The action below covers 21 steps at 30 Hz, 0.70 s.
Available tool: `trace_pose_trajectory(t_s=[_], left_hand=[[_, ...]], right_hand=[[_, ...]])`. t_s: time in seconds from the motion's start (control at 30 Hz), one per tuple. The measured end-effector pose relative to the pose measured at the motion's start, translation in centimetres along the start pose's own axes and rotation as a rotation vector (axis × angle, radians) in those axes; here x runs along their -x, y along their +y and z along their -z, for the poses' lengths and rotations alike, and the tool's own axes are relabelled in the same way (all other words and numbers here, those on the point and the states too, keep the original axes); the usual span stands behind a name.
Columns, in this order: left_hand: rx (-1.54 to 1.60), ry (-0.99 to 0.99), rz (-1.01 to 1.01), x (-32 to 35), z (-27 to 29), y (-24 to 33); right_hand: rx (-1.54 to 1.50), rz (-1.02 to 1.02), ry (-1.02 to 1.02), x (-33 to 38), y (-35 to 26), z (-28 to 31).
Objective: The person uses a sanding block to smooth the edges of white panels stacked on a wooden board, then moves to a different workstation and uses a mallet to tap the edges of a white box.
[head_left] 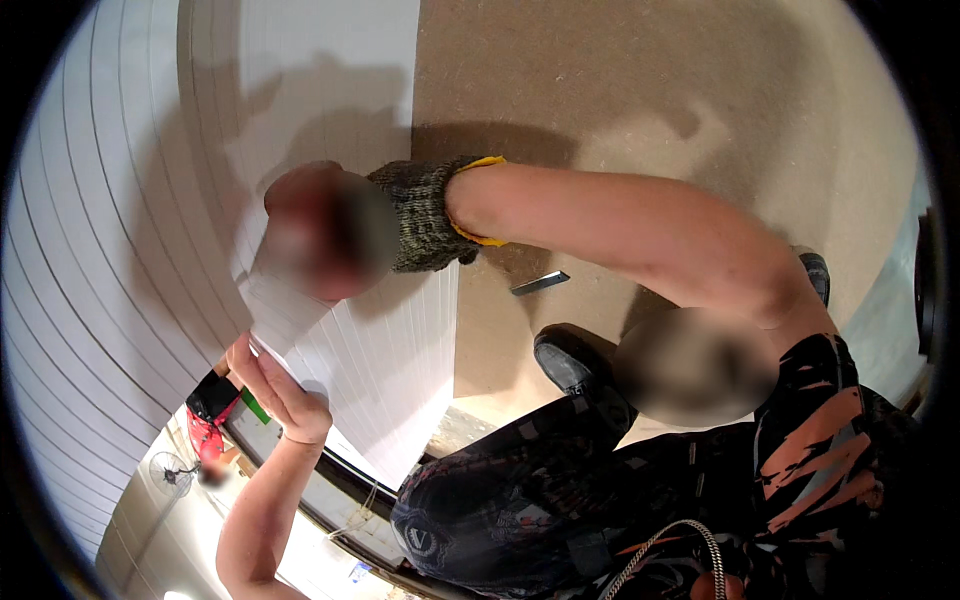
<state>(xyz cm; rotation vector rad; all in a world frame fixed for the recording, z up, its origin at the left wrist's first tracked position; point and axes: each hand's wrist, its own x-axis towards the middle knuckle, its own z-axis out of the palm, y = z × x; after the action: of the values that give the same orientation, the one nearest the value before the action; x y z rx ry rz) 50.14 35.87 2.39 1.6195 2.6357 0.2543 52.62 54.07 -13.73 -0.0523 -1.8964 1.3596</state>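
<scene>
My left hand (280,395), bare, reaches up from the lower left. Its fingertips are at the edge of a white panel piece (290,310), which seems pinched between them. My right hand (335,230) comes across from the right in a grey knit glove (415,215) with a yellow cuff edge and a reddish coated front. It is against the upper part of the same white piece, but blur hides its fingers. Ribbed white wall panelling (90,250) curves along the left, and a white grooved panel (400,370) extends under my hands.
A dark flat blade-like tool (540,283) lies on the brown floor (620,90) near my black shoe (572,360). My bent legs (500,500) fill the lower middle. At lower left are another person in red (207,430) and a fan (170,473).
</scene>
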Motion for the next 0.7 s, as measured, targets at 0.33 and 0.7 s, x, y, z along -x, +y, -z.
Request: trace_pose_trajectory(t_s=[0.33,0.7], left_hand=[[-0.021,-0.014,-0.001,0.0,0.4,0.0],[0.057,0.038,-0.019,-0.1,-0.3,0.4]], right_hand=[[0.014,-0.055,-0.151,0.0,0.0,-0.2],[0.093,0.050,-0.082,-0.2,0.0,-1.2]])
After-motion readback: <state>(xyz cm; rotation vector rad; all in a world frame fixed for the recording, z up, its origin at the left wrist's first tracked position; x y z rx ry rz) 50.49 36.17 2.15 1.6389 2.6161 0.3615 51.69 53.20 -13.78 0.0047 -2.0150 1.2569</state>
